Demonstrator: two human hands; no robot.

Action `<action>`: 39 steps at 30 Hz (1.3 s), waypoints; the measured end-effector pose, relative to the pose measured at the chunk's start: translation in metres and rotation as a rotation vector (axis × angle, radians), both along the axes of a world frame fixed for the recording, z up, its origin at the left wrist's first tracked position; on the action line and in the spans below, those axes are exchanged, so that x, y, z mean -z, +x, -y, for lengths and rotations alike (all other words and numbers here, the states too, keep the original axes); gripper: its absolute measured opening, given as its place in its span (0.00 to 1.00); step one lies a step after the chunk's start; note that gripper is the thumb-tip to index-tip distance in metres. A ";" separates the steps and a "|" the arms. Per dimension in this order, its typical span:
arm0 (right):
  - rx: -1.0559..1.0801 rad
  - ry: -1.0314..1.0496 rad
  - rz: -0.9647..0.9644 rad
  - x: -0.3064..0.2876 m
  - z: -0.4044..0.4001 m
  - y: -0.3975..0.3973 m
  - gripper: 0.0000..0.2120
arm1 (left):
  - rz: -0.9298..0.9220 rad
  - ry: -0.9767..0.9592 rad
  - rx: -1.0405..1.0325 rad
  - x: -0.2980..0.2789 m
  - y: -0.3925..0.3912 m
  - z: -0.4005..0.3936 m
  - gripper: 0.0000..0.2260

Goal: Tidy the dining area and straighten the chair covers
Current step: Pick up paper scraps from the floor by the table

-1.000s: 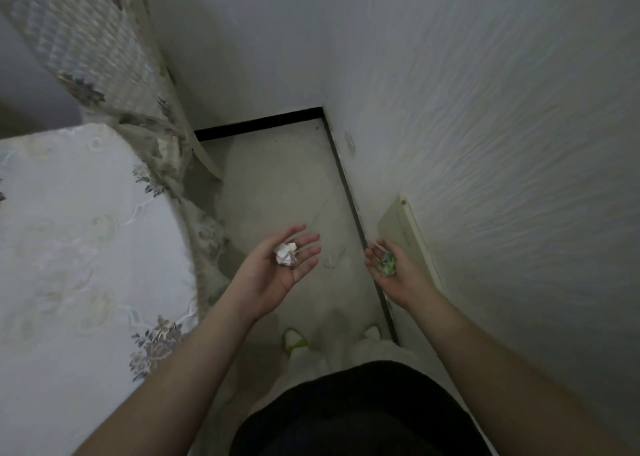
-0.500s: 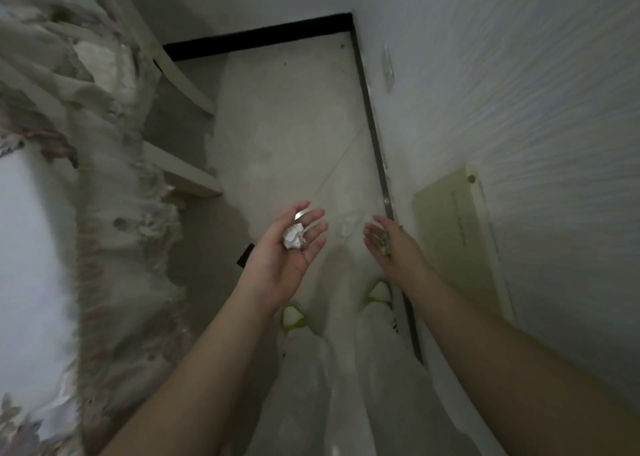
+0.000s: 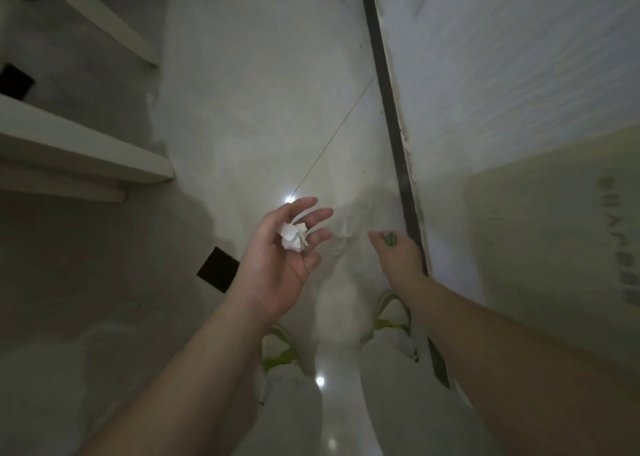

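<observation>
A crumpled white paper scrap (image 3: 293, 236) is cradled in the upturned left hand (image 3: 277, 265), whose grip is loose: the fingers are spread and only slightly bent, so the scrap lies at their base rather than being clamped. A small green scrap (image 3: 390, 239) is held at the fingertips of the right hand (image 3: 398, 258); how tightly cannot be told. Both hands are carried above the pale floor (image 3: 259, 109), between white chair legs (image 3: 86, 158) and the wall (image 3: 519, 57). The litter-clearing step appears to be in hand. A bin is probably needed next; none is visible.
</observation>
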State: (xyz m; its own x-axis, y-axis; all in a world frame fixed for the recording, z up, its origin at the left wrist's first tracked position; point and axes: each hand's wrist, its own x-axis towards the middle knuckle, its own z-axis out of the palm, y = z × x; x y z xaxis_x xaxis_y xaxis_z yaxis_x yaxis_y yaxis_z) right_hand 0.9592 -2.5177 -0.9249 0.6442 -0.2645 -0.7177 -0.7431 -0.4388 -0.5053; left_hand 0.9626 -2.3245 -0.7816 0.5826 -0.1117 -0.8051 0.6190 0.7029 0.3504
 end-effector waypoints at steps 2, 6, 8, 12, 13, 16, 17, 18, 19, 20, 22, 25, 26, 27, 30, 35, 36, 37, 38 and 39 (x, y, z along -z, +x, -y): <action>-0.104 -0.031 -0.019 0.023 -0.005 0.005 0.16 | -0.028 0.010 0.031 0.025 -0.001 0.001 0.11; -0.232 -0.003 -0.049 0.062 -0.015 0.019 0.16 | -0.073 0.018 0.014 0.071 -0.001 0.003 0.11; -0.261 -0.010 -0.029 0.084 -0.017 0.024 0.20 | -0.084 0.024 0.020 0.091 0.000 0.002 0.11; -0.438 -0.129 -0.044 0.134 -0.018 0.032 0.38 | -0.096 0.046 0.042 0.125 0.001 -0.003 0.11; -0.507 -0.185 -0.036 0.145 -0.018 0.033 0.41 | -0.099 0.052 0.043 0.132 0.001 -0.005 0.11; -0.663 -0.348 0.006 0.166 -0.022 0.039 0.49 | -0.109 0.051 0.030 0.154 -0.001 -0.013 0.12; -0.692 -0.385 0.010 0.171 -0.025 0.040 0.51 | -0.113 0.053 0.027 0.159 -0.003 -0.017 0.12; -0.718 -0.412 0.005 0.176 -0.029 0.040 0.53 | -0.114 0.054 0.029 0.164 -0.004 -0.020 0.12; -0.743 -0.432 -0.012 0.181 -0.033 0.041 0.55 | -0.113 0.053 0.028 0.169 -0.006 -0.022 0.12; -0.762 -0.450 -0.043 0.187 -0.037 0.041 0.57 | -0.113 0.050 0.023 0.173 -0.008 -0.024 0.12; -0.753 -0.453 -0.134 0.197 -0.043 0.045 0.58 | -0.110 0.039 0.009 0.180 -0.010 -0.029 0.12; -0.675 -0.439 -0.224 0.214 -0.049 0.043 0.49 | -0.072 0.049 -0.023 0.182 -0.004 -0.043 0.12; -0.672 -0.461 -0.211 0.219 -0.050 0.041 0.41 | -0.052 0.047 -0.040 0.182 -0.001 -0.047 0.13; -0.671 -0.475 -0.184 0.222 -0.050 0.039 0.31 | -0.034 0.046 -0.058 0.180 0.002 -0.052 0.13; -0.679 -0.490 -0.190 0.223 -0.048 0.033 0.14 | 0.013 0.047 -0.076 0.172 0.006 -0.060 0.13; -0.587 -0.380 -0.119 0.194 -0.035 0.027 0.12 | -0.014 0.008 -0.103 0.158 -0.003 -0.049 0.12; -0.524 -0.315 -0.103 0.182 -0.033 0.027 0.11 | -0.023 0.004 -0.105 0.152 -0.006 -0.045 0.12; -0.479 -0.259 -0.094 0.169 -0.031 0.028 0.13 | -0.032 0.001 -0.107 0.145 -0.010 -0.041 0.12; -0.461 -0.219 -0.091 0.155 -0.027 0.028 0.16 | -0.040 -0.005 -0.108 0.136 -0.013 -0.036 0.11; -0.480 -0.204 -0.090 0.140 -0.024 0.028 0.18 | -0.047 -0.011 -0.108 0.125 -0.016 -0.031 0.11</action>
State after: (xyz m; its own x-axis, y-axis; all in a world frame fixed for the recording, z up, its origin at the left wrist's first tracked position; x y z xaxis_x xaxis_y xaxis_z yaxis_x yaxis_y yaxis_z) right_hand 0.9871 -2.4932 -1.0647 0.6653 -0.0949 -0.7406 -0.4708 -0.8231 -0.3175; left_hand 0.9470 -2.2935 -0.9071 0.5531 -0.0598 -0.8309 0.5552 0.7701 0.3142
